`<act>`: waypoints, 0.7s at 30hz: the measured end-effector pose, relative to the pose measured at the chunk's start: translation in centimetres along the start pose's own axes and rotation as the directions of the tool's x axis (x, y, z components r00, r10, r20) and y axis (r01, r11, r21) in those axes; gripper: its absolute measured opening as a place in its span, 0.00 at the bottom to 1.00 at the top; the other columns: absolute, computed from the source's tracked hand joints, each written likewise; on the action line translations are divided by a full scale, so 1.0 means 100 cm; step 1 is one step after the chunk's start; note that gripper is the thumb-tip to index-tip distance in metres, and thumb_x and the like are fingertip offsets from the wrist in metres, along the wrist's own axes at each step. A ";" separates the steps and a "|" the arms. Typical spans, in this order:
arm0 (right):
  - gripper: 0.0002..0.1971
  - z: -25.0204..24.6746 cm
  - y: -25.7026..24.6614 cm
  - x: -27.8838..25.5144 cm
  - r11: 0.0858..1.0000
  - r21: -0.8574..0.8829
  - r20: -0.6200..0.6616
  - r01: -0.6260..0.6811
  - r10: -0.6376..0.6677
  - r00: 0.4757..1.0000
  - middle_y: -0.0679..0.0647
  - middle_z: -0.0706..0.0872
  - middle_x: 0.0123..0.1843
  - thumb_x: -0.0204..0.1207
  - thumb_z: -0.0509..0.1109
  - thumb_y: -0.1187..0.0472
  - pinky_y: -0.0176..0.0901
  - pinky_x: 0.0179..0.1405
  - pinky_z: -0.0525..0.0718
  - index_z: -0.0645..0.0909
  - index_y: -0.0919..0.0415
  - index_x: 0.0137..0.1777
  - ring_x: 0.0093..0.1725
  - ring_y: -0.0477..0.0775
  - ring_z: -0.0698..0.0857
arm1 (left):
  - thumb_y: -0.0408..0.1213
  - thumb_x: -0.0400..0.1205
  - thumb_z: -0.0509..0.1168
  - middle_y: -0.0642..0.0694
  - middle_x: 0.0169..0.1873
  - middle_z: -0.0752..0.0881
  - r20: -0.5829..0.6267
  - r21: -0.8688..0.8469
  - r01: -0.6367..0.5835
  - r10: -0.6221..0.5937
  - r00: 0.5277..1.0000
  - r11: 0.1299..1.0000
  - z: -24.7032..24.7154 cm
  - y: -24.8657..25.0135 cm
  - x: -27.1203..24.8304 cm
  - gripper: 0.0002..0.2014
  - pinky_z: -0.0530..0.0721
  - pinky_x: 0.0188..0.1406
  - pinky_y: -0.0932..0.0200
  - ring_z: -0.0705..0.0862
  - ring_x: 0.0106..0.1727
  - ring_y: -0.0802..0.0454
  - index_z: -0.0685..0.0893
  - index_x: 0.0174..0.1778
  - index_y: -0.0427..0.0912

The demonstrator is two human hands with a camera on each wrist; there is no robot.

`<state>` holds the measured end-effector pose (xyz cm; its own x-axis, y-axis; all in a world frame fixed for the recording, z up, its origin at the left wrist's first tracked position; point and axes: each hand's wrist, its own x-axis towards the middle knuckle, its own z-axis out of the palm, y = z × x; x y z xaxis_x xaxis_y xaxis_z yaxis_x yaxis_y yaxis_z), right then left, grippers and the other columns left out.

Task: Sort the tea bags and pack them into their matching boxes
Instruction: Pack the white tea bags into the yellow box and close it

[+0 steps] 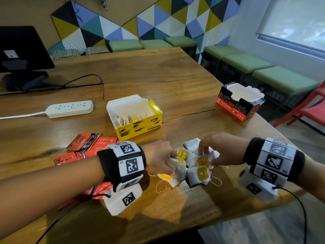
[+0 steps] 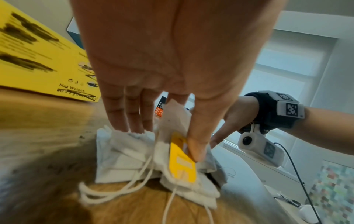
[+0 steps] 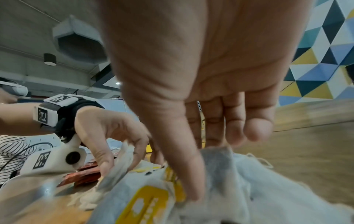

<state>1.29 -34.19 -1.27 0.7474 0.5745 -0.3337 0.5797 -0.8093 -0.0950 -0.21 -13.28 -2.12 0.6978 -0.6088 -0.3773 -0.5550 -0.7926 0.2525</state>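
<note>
A pile of white tea bags with yellow tags [image 1: 198, 173] lies on the wooden table [image 1: 158, 76] near its front edge. My left hand [image 1: 173, 161] pinches one tea bag [image 2: 172, 119] between thumb and forefinger at the pile's left side, its yellow tag [image 2: 182, 163] under the thumb. My right hand [image 1: 204, 153] pinches another tea bag [image 3: 216, 163] at the pile's top, thumb pressed on it. The open yellow box [image 1: 139, 125], partly filled with such bags, stands behind the pile. An open red-and-black box [image 1: 237, 106] stands far right. Red sachets [image 1: 84, 145] lie left of my left wrist.
A white power strip [image 1: 70, 108] lies left of the yellow box, with a monitor [image 1: 21, 55] and its cable behind it. The table's edge runs diagonally close to my right wrist. A red chair [image 1: 313, 110] and green benches [image 1: 246, 62] stand beyond it.
</note>
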 end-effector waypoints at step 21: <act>0.11 0.012 -0.006 -0.006 0.908 0.419 0.053 -0.006 -0.019 0.998 0.42 0.83 0.46 0.71 0.74 0.60 0.31 0.40 0.82 0.77 0.45 0.46 0.43 0.44 0.85 | 0.39 0.72 0.74 0.53 0.37 0.81 -0.163 -0.292 -0.105 0.059 0.985 0.951 0.005 -0.009 -0.007 0.09 0.71 0.32 0.67 0.76 0.36 0.58 0.81 0.42 0.43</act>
<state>0.11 -34.22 -2.12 0.7181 0.5820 -0.3815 0.3861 -0.7893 -0.4774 -0.37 -12.15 -2.50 0.7283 -0.6517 -0.2119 -0.4688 -0.6993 0.5397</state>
